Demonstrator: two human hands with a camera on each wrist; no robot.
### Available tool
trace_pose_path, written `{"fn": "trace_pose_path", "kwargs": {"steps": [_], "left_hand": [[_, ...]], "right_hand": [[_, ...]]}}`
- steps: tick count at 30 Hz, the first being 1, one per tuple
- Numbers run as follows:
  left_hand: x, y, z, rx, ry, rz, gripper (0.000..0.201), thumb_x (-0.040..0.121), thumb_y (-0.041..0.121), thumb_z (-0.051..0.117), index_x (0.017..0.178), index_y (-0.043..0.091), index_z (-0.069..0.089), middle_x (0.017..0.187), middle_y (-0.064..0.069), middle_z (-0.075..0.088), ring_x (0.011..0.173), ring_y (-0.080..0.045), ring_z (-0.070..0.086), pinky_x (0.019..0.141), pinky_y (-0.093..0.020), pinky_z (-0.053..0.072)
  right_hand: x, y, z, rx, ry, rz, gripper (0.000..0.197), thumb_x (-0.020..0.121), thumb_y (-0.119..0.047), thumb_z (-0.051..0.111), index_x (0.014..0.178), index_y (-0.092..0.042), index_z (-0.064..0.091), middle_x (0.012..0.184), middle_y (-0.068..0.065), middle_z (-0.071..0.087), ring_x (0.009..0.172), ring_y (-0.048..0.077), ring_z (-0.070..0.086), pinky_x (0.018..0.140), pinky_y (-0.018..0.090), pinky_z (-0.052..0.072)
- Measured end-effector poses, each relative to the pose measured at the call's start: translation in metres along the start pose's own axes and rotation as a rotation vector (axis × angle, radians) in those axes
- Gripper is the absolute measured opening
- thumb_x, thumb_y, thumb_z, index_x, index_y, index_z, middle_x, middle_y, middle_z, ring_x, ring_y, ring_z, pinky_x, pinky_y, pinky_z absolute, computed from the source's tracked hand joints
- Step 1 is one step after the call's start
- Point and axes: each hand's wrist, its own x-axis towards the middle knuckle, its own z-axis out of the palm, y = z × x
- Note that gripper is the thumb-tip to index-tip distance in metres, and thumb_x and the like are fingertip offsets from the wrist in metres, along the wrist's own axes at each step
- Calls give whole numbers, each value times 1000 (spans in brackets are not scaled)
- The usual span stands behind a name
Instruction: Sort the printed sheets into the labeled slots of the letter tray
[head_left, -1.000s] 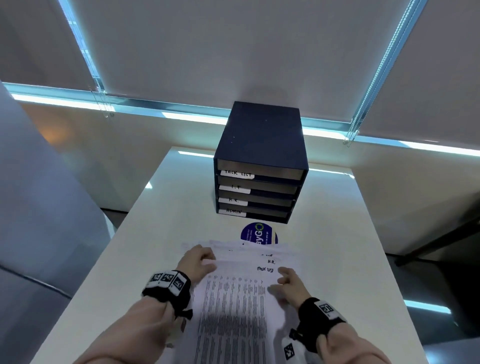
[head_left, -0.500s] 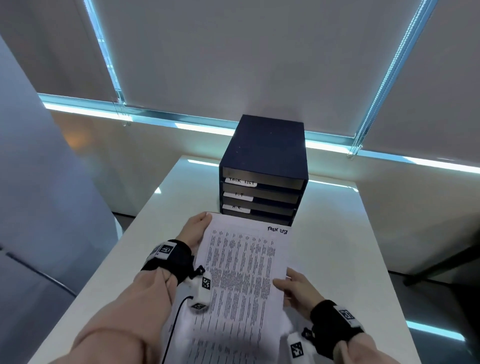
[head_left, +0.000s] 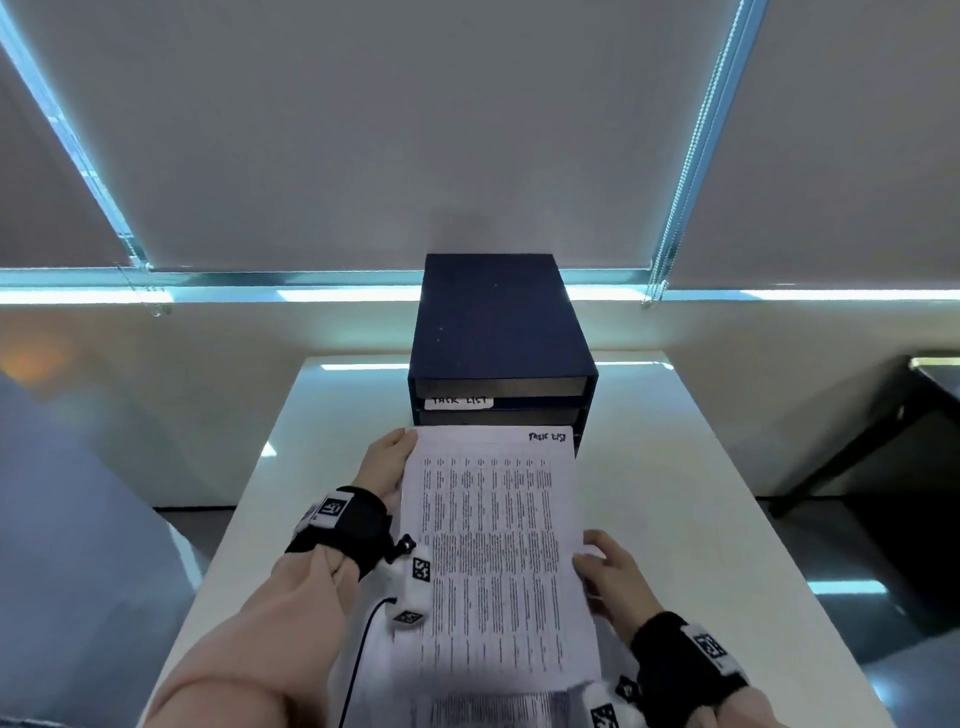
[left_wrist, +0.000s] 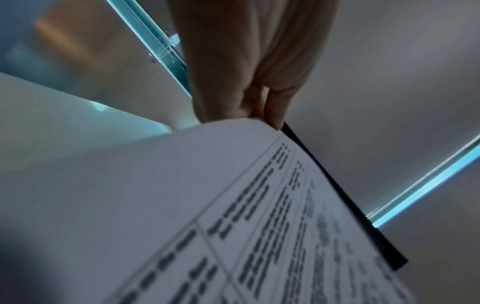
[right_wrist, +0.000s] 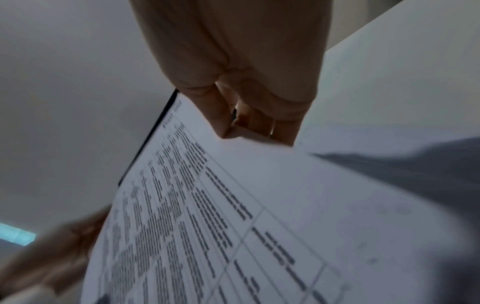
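Before letter tray (head_left: 501, 332) | both grips hold sheet (head_left: 498, 551): L (head_left: 387, 467), R (head_left: 605, 571) | sheet now nearer tray vs 0.5s ago

One dark letter tray (head_left: 498, 322) with one readable slot label (head_left: 458, 401), one lifted printed sheet (head_left: 498, 551), two hands, left (head_left: 387, 467) and right (head_left: 610, 577), one white table (head_left: 701, 493), two black wristbands

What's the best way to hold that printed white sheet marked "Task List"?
By its two long side edges, one hand from each side, as now: the left hand pinches the left edge near the top, the right hand the right edge lower down. The printed white sheet is thin and floppy, so grips on both edges keep it flat.
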Motion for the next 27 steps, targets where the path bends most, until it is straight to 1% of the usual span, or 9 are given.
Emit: {"fn": "trace_pose_path", "kwargs": {"steps": [7, 11, 13, 15, 18, 20, 23, 25, 27], "left_hand": [[34, 22, 12, 67, -92, -100, 16, 99, 17, 46, 90, 12, 57, 73, -4, 58, 59, -13, 52, 60, -26, 48], [25, 13, 12, 42, -209, -164, 26, 99, 25, 45, 112, 5, 56, 65, 1, 62, 39, -6, 54, 66, -32, 49], [15, 1, 14, 60, -275, -223, 37, 96, 37, 48, 114, 7, 60, 81, -5, 65, 54, -11, 63, 79, -41, 53], [4, -15, 13, 39, -305, -268, 45, 91, 52, 51, 114, 16, 66, 102, -8, 71, 92, -25, 68, 96, -50, 48], [-11, -29, 11, -168, -355, -300, 48, 90, 54, 49, 122, 20, 61, 121, -14, 66, 115, -34, 60, 101, -53, 43], [-19, -31, 12, -235, -365, -264, 39, 94, 36, 49, 127, 15, 56, 125, -12, 64, 116, -30, 60, 95, -46, 50], [-18, -37, 15, -123, -239, -133, 35, 97, 10, 48, 132, 12, 51, 120, -6, 67, 108, -24, 65, 77, -38, 57], [-15, -40, 17, -53, -139, -82, 33, 98, 7, 45, 130, 14, 50, 115, -4, 68, 98, -24, 68, 68, -37, 58], [-14, -42, 22, -19, -61, -65, 27, 100, 10, 42, 125, 18, 48, 110, -7, 68, 79, -25, 70, 52, -31, 55]], "right_hand": [[26, -55, -3, 78, 116, -2, 18, 95, 2, 45, 100, -7, 60, 77, 10, 69, 60, 22, 61, 51, 24, 47], [46, -79, -4, 79, 146, -5, 19, 95, 2, 43, 105, -6, 57, 89, 15, 67, 72, 26, 62, 65, 32, 52], [60, -97, -6, 35, 119, -18, 20, 95, 2, 41, 106, -6, 56, 88, 15, 65, 74, 27, 60, 67, 34, 51], [72, -119, -8, 1, 80, -27, 21, 96, 2, 39, 108, -7, 55, 87, 15, 63, 73, 26, 59, 64, 33, 51], [89, -137, -12, 72, 64, -40, 22, 95, 4, 36, 107, -7, 52, 86, 15, 60, 72, 26, 57, 63, 33, 50], [100, -138, -11, 134, 84, -46, 22, 95, 5, 36, 105, -8, 51, 86, 15, 60, 72, 26, 56, 67, 37, 48], [109, -136, -8, 90, 102, -58, 18, 97, -2, 41, 108, -6, 55, 88, 10, 63, 73, 24, 56, 66, 33, 45], [102, -129, -11, 5, 39, -18, 21, 96, -16, 53, 113, -5, 59, 95, 9, 67, 81, 24, 60, 71, 32, 48], [87, -117, -21, -181, -46, 78, 34, 89, -30, 65, 116, -13, 56, 105, 8, 66, 82, 25, 63, 62, 28, 50]]}}
